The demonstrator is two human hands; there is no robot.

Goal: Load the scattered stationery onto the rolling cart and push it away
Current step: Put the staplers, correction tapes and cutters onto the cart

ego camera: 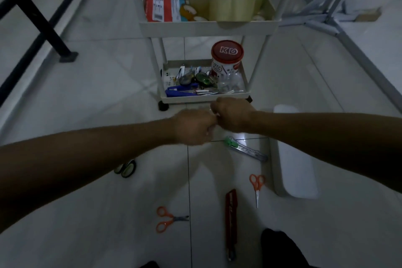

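Fingers of left hand (193,126) and right hand (231,114) are curled, knuckles touching, just near of the white plastic rolling cart (204,99); whether anything is held cannot be told. Light, stiff orange-handled scissors (167,220) and the red utility knife (231,222) lie near on the floor; handles and body should be gripped, blades avoided.

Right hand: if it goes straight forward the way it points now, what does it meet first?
Probably the front rim of the cart's bottom tray, just ahead of the right hand; depth is unclear.

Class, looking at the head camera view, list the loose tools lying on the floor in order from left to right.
Black-handled scissors → orange scissors → red utility knife → green utility knife → second orange scissors.
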